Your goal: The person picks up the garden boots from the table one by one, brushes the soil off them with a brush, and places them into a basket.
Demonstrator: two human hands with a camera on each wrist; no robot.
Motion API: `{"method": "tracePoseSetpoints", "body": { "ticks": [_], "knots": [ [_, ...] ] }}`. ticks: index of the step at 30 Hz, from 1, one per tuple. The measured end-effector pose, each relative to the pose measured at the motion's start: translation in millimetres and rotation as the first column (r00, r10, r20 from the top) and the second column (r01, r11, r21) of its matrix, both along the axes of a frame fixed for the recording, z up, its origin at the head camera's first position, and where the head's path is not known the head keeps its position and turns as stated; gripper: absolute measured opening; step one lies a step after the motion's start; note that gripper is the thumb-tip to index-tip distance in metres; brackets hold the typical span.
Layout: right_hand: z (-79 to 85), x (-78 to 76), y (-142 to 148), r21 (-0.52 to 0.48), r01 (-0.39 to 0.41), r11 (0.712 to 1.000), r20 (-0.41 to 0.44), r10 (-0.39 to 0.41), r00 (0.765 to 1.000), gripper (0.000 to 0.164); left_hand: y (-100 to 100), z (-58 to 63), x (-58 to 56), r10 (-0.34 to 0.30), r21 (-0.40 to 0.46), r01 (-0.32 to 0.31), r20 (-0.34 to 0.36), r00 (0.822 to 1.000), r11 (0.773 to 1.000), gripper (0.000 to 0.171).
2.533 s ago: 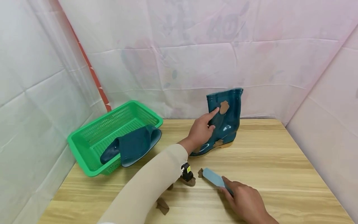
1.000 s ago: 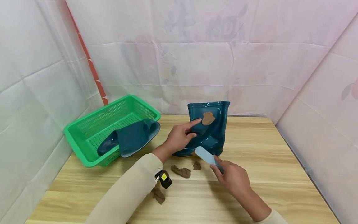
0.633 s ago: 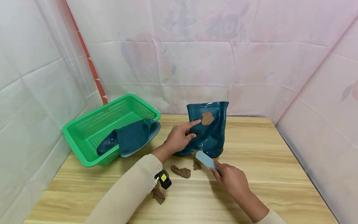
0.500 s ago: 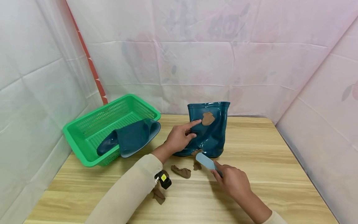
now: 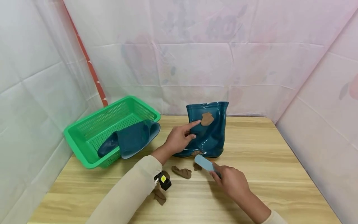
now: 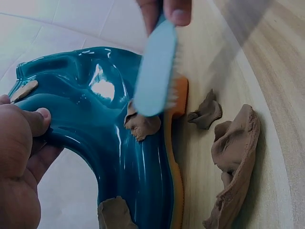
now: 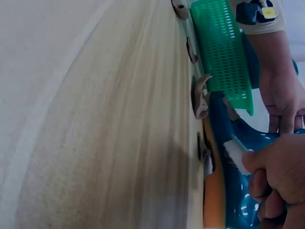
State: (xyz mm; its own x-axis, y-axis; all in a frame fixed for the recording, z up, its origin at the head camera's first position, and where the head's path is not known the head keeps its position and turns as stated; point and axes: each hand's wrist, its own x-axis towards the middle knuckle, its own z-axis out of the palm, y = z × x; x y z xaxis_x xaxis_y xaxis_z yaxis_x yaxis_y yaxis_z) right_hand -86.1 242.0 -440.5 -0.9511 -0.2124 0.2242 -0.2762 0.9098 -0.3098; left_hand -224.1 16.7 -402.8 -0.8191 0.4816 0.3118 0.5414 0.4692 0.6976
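A dark teal rain boot (image 5: 211, 137) stands on the table, its toe pointing left. My left hand (image 5: 178, 137) grips the front of its shaft, thumb on the near side and fingers behind. In my right hand (image 5: 235, 183) is a light blue brush (image 5: 204, 162), its bristles toward the boot just above the sole. The brush head overlaps a brown clay-like patch (image 6: 143, 126) there in the left wrist view. Another brown patch (image 5: 207, 119) clings to the shaft, and a third patch (image 6: 116, 213) sits toward the toe.
Several brown clay-like pieces (image 5: 181, 172) lie on the wooden table (image 5: 268, 174) in front of the boot. At left, a green basket (image 5: 84, 155) holds a second boot (image 5: 134, 138), its shaft hanging over the rim. White cloth walls (image 5: 195, 68) enclose the table's back and sides.
The boot has shifted left and toward me with my left hand still on it. My right hand has raised the brush from beside a table piece to the boot's foot, making small strokes there.
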Motion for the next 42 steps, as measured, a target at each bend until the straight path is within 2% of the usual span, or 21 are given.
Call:
{"method": "tracePoseSetpoints", "body": {
  "ticks": [6, 9, 11, 13, 15, 19, 21, 24, 27, 30, 34, 38, 42],
  "knots": [
    [6.1, -10.5, -2.2, -0.063, -0.003, 0.998, -0.149, -0.006, 0.989, 0.040, -2.7, 0.7, -1.2, -0.004, 0.009, 0.004, -0.021, 1.000, 1.000, 0.065],
    [0.5, -12.9, -5.2, -0.051, 0.014, 0.999, -0.082, -0.018, 0.996, 0.040, -3.9, -0.1, 0.6, -0.016, 0.022, 0.016, -0.002, 1.000, 1.000, 0.065],
    [-2.8, -10.1, -6.6, -0.030, 0.012, 0.999, -0.011, -0.012, 1.000, 0.039, -4.7, -1.2, 1.3, -0.021, 0.023, 0.021, 0.007, 1.000, 1.000, 0.065],
    [-3.1, -6.2, -8.0, -0.016, -0.002, 1.000, 0.024, 0.002, 1.000, 0.037, -6.1, -1.9, 1.3, -0.018, 0.017, 0.018, 0.008, 1.000, 1.000, 0.065],
    [-0.6, -4.3, -9.4, -0.017, -0.020, 1.000, 0.015, 0.020, 1.000, 0.037, -7.9, -1.9, 0.4, -0.007, 0.010, 0.007, 0.000, 1.000, 1.000, 0.065],
    [4.8, -9.6, -12.0, -0.049, -0.038, 0.998, -0.114, 0.032, 0.993, 0.039, -10.3, -1.5, -1.3, 0.014, 0.019, -0.014, -0.027, 1.000, 1.000, 0.066],
    [4.5, -13.7, -13.5, -0.062, -0.032, 0.998, -0.138, 0.023, 0.990, 0.040, -10.8, -1.5, -0.7, 0.013, 0.029, -0.013, -0.027, 1.000, 1.000, 0.066],
    [-0.3, -15.8, -15.5, -0.049, -0.010, 0.999, -0.099, 0.005, 0.995, 0.039, -11.3, -2.1, 1.1, 0.000, 0.038, 0.000, 0.000, 1.000, 0.999, 0.065],
    [-3.4, -10.9, -14.5, -0.030, 0.000, 1.000, -0.019, 0.000, 1.000, 0.038, -11.2, -2.6, 2.2, -0.012, 0.033, 0.011, 0.027, 1.000, 0.999, 0.065],
    [-1.9, -5.5, -12.7, -0.024, -0.010, 1.000, 0.007, 0.010, 1.000, 0.037, -11.6, -2.3, 2.2, 0.001, 0.026, -0.001, 0.031, 1.000, 1.000, 0.064],
    [4.3, -6.9, -13.1, -0.040, -0.040, 0.998, -0.046, 0.039, 0.998, 0.037, -14.4, -0.3, 0.6, 0.009, 0.022, -0.009, 0.016, 1.000, 1.000, 0.064],
    [9.3, -15.2, -14.4, -0.090, -0.021, 0.996, -0.123, 0.010, 0.992, 0.040, -14.7, 0.7, -0.5, -0.002, 0.022, 0.002, -0.003, 1.000, 1.000, 0.065],
    [4.8, -18.7, -16.5, -0.083, -0.009, 0.997, -0.051, 0.005, 0.999, 0.040, -13.4, 1.4, 0.8, -0.014, 0.033, 0.013, 0.012, 1.000, 0.999, 0.065]
  ]
}}
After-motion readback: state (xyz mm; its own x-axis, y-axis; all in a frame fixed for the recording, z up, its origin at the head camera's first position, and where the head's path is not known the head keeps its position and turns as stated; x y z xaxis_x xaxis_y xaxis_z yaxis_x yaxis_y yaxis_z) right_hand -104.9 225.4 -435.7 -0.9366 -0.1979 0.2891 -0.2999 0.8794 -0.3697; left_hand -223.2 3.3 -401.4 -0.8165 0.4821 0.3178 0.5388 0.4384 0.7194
